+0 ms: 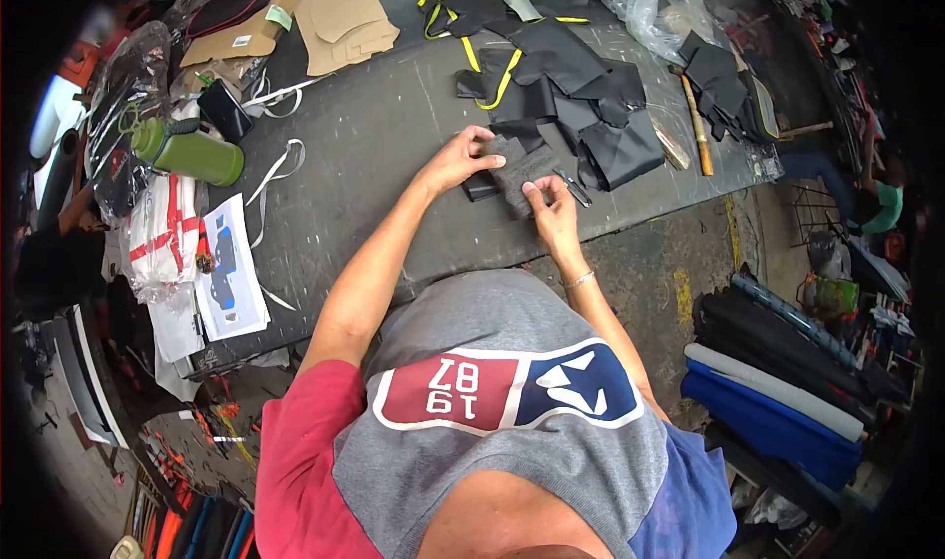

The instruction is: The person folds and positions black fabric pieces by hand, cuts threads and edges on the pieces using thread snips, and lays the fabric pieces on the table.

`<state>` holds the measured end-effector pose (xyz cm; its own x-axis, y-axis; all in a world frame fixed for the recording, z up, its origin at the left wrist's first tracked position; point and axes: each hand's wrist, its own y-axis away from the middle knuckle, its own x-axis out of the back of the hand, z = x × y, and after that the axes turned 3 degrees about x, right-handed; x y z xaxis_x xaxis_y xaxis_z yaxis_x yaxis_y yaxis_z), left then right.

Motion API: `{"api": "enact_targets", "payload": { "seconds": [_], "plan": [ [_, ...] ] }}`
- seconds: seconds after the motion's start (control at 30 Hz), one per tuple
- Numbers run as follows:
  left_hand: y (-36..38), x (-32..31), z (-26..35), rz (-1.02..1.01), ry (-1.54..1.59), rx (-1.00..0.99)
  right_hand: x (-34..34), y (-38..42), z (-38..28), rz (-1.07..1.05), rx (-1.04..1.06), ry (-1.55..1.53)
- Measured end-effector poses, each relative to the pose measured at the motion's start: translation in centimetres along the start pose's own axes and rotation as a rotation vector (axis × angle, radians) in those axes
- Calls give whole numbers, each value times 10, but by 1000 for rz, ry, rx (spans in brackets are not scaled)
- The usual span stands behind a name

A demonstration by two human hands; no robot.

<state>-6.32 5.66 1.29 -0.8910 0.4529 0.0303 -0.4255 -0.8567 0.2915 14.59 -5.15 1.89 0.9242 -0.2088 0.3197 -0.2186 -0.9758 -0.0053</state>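
A dark grey piece of fabric [525, 172] is stretched between my hands near the front of the dark table. My left hand [461, 162] pinches its upper left edge, thumb on top. Lower right, my right hand [553, 215] grips the near corner between thumb and fingers. Just right of the fabric lies a small dark metal tool [574, 189], perhaps thread snips. Beyond it several black fabric pieces [615, 151] are heaped, some reaching under the grey piece.
Yellow tape [507, 80] trails over black pieces at the back. A wooden-handled tool [698, 126] lies at right. Leftward are a green bottle [187, 152], a phone [225, 110], a printed sheet [232, 269] and brown cardboard pieces [343, 23]. Fabric rolls [778, 402] are stacked at lower right.
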Motion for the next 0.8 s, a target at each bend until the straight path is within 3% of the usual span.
{"api": "enact_targets", "payload": {
  "seconds": [0.03, 0.1, 0.17, 0.2, 0.33, 0.43, 0.57, 0.63, 0.7, 0.8],
  "plan": [
    [5, -4, 8, 25, -36, 25, 3, -2, 1, 29, 35, -59],
    [21, -18, 16, 190, -353, -234, 25, -7, 1, 113, 64, -190],
    [36, -30, 20, 265, -852, -466, 46, -14, 3, 295, 56, -308],
    [38, -35, 14, 243, -911, -552, 58, -18, 8, 300, 10, -343],
    [38, -27, 2, 206, -1053, -550, 91, -20, 28, 264, -78, -336],
    [35, 8, 7, 153, -1140, -429, 89, -7, 33, 218, -105, -285],
    [33, 33, 3, 314, -1269, -450, 66, 5, 30, 133, -118, -46],
    [36, 30, 13, 351, -1337, -457, 49, 10, 23, 106, -83, -53],
    [37, 10, 29, 215, -1103, -353, 31, 14, 40, 67, -25, -28],
    [48, -40, 45, 430, -1178, -240, 13, 22, 34, 52, 42, 157]
  ]
}}
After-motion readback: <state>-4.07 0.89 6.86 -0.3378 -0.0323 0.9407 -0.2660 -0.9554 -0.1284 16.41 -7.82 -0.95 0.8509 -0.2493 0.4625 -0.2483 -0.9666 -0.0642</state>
